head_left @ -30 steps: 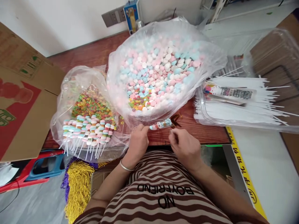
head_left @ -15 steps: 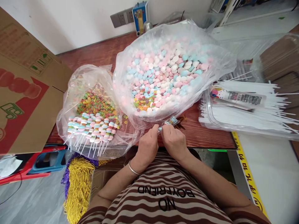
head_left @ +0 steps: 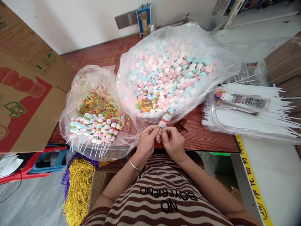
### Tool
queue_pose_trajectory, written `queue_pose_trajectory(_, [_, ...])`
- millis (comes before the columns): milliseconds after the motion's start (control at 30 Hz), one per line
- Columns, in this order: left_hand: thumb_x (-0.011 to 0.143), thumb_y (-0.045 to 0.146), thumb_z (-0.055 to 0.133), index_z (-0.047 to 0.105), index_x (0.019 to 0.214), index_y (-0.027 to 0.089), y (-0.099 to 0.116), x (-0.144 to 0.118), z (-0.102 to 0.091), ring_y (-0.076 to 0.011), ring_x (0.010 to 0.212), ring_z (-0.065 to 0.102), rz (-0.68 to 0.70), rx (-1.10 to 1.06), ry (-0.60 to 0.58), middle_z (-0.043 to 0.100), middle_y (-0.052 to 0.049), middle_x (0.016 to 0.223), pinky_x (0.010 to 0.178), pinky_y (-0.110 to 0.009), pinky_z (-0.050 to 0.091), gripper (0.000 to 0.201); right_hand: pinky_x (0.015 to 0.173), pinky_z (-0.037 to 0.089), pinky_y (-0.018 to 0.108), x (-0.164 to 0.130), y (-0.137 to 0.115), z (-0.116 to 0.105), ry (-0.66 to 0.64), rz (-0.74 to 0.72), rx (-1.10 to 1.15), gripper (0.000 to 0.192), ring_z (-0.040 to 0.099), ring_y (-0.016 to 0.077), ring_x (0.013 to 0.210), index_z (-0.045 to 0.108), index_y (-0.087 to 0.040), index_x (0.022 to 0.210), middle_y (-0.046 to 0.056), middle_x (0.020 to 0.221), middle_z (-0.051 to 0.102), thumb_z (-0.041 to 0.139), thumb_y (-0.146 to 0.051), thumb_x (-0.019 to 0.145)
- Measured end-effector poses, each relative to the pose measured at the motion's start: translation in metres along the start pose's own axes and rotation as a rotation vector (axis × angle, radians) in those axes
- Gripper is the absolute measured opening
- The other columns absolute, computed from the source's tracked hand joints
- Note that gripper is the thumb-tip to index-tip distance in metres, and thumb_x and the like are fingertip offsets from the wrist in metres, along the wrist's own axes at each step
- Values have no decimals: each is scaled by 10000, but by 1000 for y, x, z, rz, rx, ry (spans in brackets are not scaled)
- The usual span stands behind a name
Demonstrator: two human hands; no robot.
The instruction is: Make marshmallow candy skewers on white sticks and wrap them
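Note:
My left hand (head_left: 147,140) and my right hand (head_left: 173,142) meet at the table's front edge. Both pinch the lower end of a candy skewer (head_left: 165,118), which points up and away from me. Its stacked pink, white, blue and orange sweets appear to sit in a clear wrapper. A small gold band, maybe a twist tie, shows at the fingertips; the fingers hide most of it. Just beyond my right hand lie several shiny gold-brown twist ties (head_left: 181,125). To the left, several unwrapped candy skewers (head_left: 94,128) rest on a plastic bag, white sticks toward me.
A large clear bag of pastel sweets (head_left: 169,75) fills the table's middle. Ring-shaped gummies (head_left: 100,105) lie in the left bag. White sticks and a printed packet fill a plastic tray (head_left: 249,110) at right. A cardboard box (head_left: 30,81) stands far left; gold beads (head_left: 78,188) hang below.
The skewer has swung from lying near the table to pointing up and away. My fists have loosened into fingertip pinches at its base. The camera view has shifted slightly.

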State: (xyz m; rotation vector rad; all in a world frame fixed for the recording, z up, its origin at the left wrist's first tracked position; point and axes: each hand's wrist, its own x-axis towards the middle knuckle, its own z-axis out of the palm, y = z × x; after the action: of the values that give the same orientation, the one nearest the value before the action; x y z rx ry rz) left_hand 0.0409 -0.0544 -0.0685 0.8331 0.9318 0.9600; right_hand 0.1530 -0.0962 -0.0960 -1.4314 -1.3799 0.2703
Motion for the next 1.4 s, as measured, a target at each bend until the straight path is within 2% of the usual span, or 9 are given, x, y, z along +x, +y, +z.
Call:
queue_pose_trajectory(100, [674, 406, 899, 671, 780, 135, -1, 1, 4, -20, 454, 371, -110, -190, -14, 549, 54, 626, 451, -174, 309, 369, 624, 522, 269, 6, -3, -2, -17, 239, 246, 90, 663, 159, 664, 574, -227, 938, 0, 789, 699, 611, -297, 980])
queue_pose_trajectory(200, [733, 438, 863, 659, 799, 143, -2, 0, 1, -15, 442, 339, -101, -154, -59, 521, 60, 621, 443, -173, 291, 365, 706, 537, 288, 12, -3, -9, -109, 277, 322, 103, 679, 177, 760, 612, -213, 985, 21, 869, 720, 613, -316, 972])
queue_pose_trajectory(433, [1039, 308, 464, 668, 1216, 145, -2, -4, -20, -184, 790, 666, 639, 999, -213, 709, -92, 886, 714, -302, 529, 316, 676, 471, 298, 17, -1, -25, -204, 165, 199, 143, 624, 189, 724, 652, -202, 890, 33, 799, 694, 587, -301, 970])
queue_pose_trajectory(533, [1044, 245, 398, 650, 1204, 124, -4, -7, -20, -208, 823, 670, 769, 1155, -130, 709, -124, 908, 729, -325, 528, 321, 705, 476, 313, 20, -1, -25, -239, 148, 258, 155, 621, 197, 747, 648, -210, 856, 36, 800, 680, 600, -319, 955])
queue_pose_trajectory(733, [1009, 431, 524, 662, 996, 174, 3, -6, -10, -84, 477, 373, 195, 417, -39, 428, 63, 588, 473, -215, 318, 292, 688, 509, 303, 21, 5, -20, -363, 493, 667, 294, 602, 160, 658, 680, -203, 826, 3, 682, 659, 637, -464, 956])
queue_pose_trajectory(833, [919, 497, 664, 669, 1012, 169, 8, -3, -7, -48, 433, 262, 32, 79, -25, 377, 93, 572, 416, -190, 218, 342, 676, 533, 294, 19, 5, -17, -351, 571, 727, 295, 622, 152, 690, 713, -203, 968, 21, 815, 709, 672, -492, 924])
queue_pose_trajectory(1000, [846, 498, 756, 678, 948, 160, 6, -3, -5, -34, 427, 269, 11, -13, -19, 394, 96, 549, 409, -178, 223, 361, 687, 585, 317, 21, -6, -13, -424, 567, 726, 338, 676, 181, 759, 689, -215, 1029, 34, 899, 735, 740, -498, 853])
queue_pose_trajectory(1233, [897, 529, 689, 583, 824, 196, -1, -8, -6, -58, 446, 307, 45, 74, -66, 391, 92, 546, 435, -202, 264, 357, 580, 578, 327, 29, -15, -8, -436, 607, 746, 402, 648, 181, 582, 639, -219, 873, -4, 671, 696, 734, -607, 830])
queue_pose_trajectory(1400, [973, 495, 586, 598, 812, 192, 5, -10, -3, -84, 508, 349, 181, 344, -50, 422, 65, 581, 505, -221, 317, 343, 659, 567, 320, 28, -11, -5, -285, 589, 720, 390, 634, 170, 643, 653, -210, 784, -6, 688, 686, 737, -587, 836])
